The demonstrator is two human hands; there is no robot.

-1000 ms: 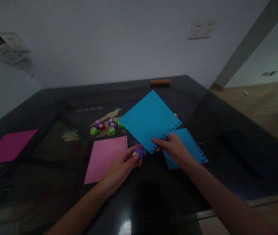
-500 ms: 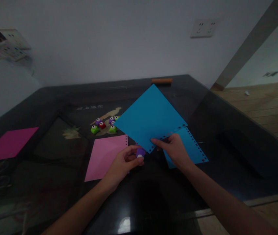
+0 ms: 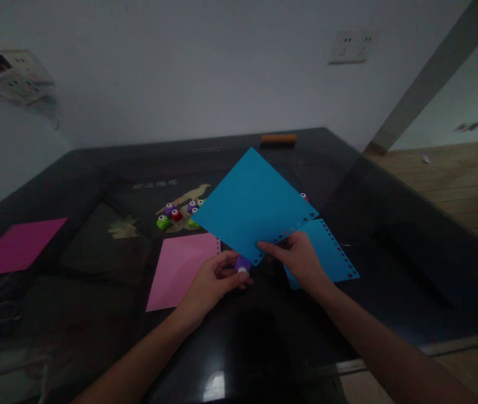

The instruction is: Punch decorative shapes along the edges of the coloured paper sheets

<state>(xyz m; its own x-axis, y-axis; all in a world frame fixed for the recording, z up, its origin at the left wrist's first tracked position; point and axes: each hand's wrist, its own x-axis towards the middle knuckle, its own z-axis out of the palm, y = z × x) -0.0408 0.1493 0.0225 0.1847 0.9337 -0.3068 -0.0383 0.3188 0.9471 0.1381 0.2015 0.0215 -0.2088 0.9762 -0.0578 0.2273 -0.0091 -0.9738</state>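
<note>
My right hand pinches the near edge of a blue paper sheet, held tilted above the dark glass table; small holes are punched along that edge. My left hand grips a small purple paper punch at the sheet's lowest corner. A second blue sheet with punched edges lies flat under my right hand. To the left of my left hand lies a light pink sheet, also punched along its right edge.
A cluster of small green, purple and red punches sits behind the pink sheet, partly hidden by the raised blue sheet. A magenta sheet lies at the far left. An orange bar rests at the table's far edge. Wooden floor at right.
The raised blue sheet shifted a little left and its corner came down over the purple punch. My left hand turned the punch and closed in under that corner.
</note>
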